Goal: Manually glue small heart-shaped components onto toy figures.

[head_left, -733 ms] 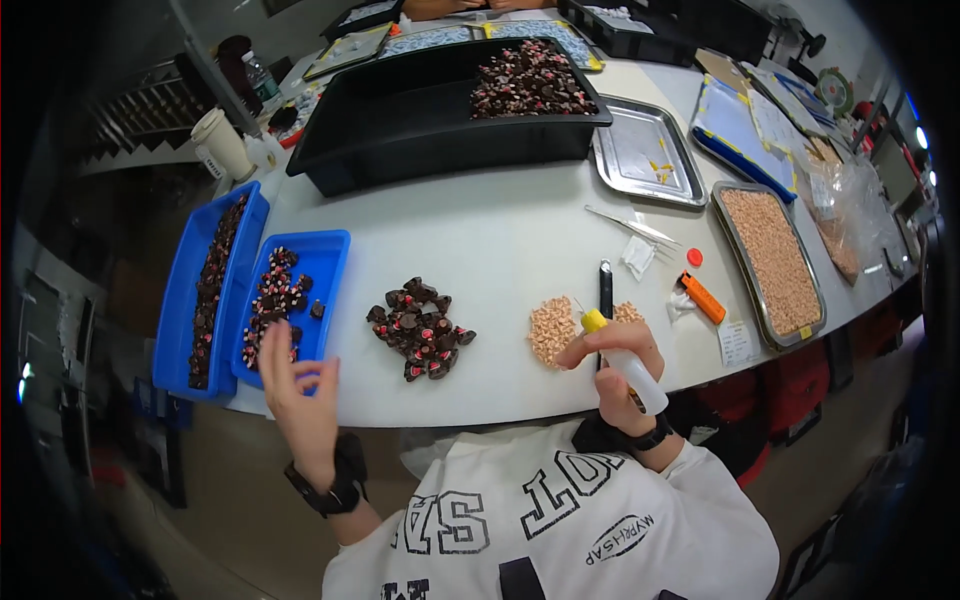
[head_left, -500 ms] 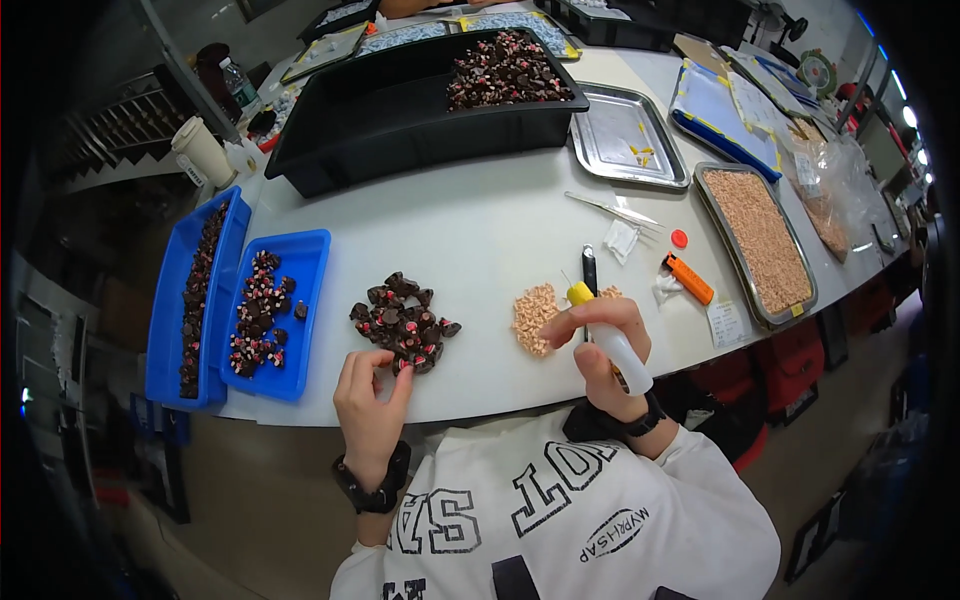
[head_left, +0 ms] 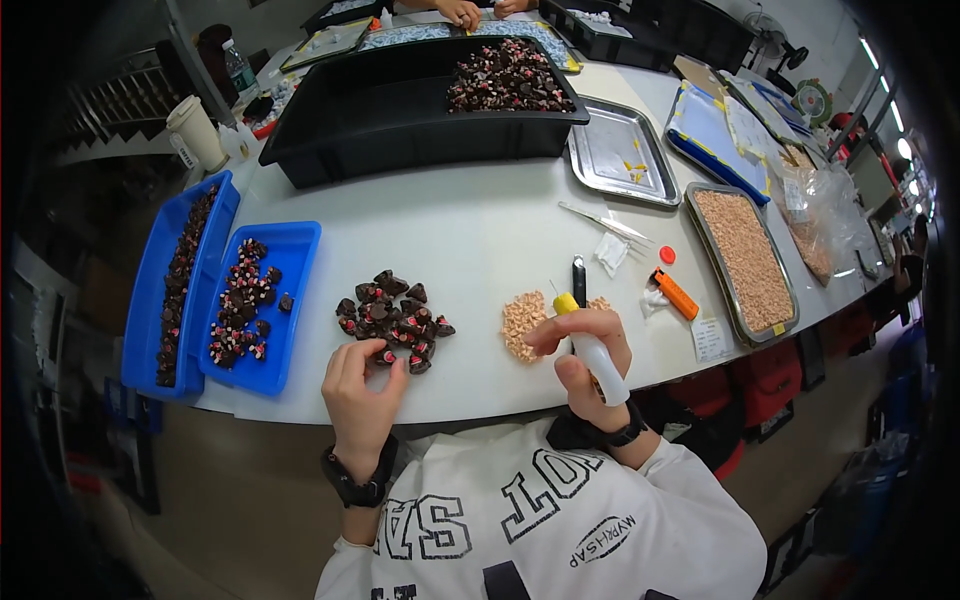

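My right hand (head_left: pixel 588 365) grips a white glue bottle with a yellow nozzle (head_left: pixel 590 345), tip pointing up and away, beside a small heap of tan beads (head_left: pixel 522 322) on the white table (head_left: pixel 480 240). My left hand (head_left: pixel 360 385) rests at the near edge of a pile of dark brown pieces with red spots (head_left: pixel 392 318), its fingertips pinching one piece at the pile's edge. Both wrists wear black bands.
Two blue trays (head_left: pixel 262 300), (head_left: pixel 178 285) of dark pieces lie at the left. A big black bin (head_left: pixel 400 110), a steel tray (head_left: pixel 622 155), a tray of tan beads (head_left: pixel 745 260), tweezers (head_left: pixel 605 222), a black pen (head_left: pixel 579 280) and an orange cutter (head_left: pixel 677 293) lie farther out. Another person's hands (head_left: pixel 470 10) show at the far edge.
My left hand has swung right from the blue tray to the pile of dark pieces and closed on one. My right hand has kept hold of the bottle.
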Available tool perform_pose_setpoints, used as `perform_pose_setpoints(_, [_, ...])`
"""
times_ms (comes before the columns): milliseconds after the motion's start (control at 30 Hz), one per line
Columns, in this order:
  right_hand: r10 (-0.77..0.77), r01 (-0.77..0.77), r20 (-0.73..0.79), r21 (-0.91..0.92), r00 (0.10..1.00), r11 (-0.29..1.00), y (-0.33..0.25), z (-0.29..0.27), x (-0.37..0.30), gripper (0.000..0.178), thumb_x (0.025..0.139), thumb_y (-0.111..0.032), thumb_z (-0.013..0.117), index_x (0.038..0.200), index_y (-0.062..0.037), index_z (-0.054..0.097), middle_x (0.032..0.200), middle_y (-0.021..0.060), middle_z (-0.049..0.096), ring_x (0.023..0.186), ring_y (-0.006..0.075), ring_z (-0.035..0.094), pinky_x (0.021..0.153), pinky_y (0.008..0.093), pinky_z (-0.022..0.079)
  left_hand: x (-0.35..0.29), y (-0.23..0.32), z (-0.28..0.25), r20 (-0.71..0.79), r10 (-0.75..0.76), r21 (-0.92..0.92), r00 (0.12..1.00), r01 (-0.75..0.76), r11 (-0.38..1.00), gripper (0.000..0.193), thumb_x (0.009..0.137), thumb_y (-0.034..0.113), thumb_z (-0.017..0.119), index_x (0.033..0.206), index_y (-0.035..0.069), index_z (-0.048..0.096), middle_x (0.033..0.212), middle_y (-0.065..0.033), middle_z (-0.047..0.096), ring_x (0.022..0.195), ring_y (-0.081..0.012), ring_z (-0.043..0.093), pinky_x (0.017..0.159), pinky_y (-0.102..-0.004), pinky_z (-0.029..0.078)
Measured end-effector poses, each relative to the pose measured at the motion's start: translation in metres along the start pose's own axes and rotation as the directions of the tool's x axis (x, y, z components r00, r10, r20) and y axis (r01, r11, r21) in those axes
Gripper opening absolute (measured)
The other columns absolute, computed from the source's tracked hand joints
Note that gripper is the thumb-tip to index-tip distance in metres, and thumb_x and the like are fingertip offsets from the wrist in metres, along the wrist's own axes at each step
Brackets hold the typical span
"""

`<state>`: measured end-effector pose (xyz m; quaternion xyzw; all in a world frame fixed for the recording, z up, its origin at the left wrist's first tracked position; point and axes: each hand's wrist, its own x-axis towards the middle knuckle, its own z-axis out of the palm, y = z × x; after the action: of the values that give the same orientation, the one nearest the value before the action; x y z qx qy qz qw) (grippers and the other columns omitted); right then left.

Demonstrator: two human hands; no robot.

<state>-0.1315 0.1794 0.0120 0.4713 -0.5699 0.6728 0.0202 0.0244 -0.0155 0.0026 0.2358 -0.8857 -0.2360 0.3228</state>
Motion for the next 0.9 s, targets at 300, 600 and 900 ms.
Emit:
perform_pose_setpoints(300, [0.051, -0.051, 0.009, 0.332, 0.999, 0.942, 0.001, 0.006, 0.001, 0.059, 0.090, -0.044, 0.056, 0.125, -0.0027, 0.032, 0.096, 0.0163, 0.062, 0.080, 0.0165, 0.059, 0.071, 0.0274, 0.047, -0.011, 0.046, 0.002, 0.545, 0.007, -0.822, 0.838, 0.532, 0.204, 0.058, 0.082, -0.010, 0.060, 0.130, 0.001, 0.029, 0.103, -0.0147, 0.055, 0.092, -0.0261, 0.066, 0.082, -0.0327, 0.055])
perform_pose_setpoints(600, [0.097, -0.142, 0.161, 0.300, 0.982, 0.943, -0.001, 0.006, -0.003, 0.060, 0.088, -0.059, 0.049, 0.105, -0.0018, 0.048, 0.076, 0.0127, 0.060, 0.062, 0.0157, 0.060, 0.061, 0.0277, 0.046, -0.008, 0.031, 0.025, 0.530, 0.061, -0.832, 0.846, 0.505, 0.231, 0.033, 0.081, -0.015, 0.057, 0.112, -0.006, 0.048, 0.107, -0.0145, 0.059, 0.099, -0.0220, 0.063, 0.087, -0.0306, 0.052])
perform_pose_setpoints(900, [0.052, -0.122, 0.264, 0.256, 0.963, 0.959, 0.005, 0.006, 0.001, 0.076, 0.087, -0.070, 0.032, 0.101, 0.0016, 0.054, 0.077, 0.0167, 0.065, 0.072, 0.0219, 0.066, 0.075, 0.0337, 0.050, -0.010, 0.025, 0.025, 0.506, 0.045, -0.860, 0.861, 0.499, 0.105, 0.037, 0.083, -0.010, 0.061, 0.117, -0.007, 0.049, 0.106, -0.0131, 0.060, 0.098, -0.0165, 0.062, 0.089, -0.0282, 0.050])
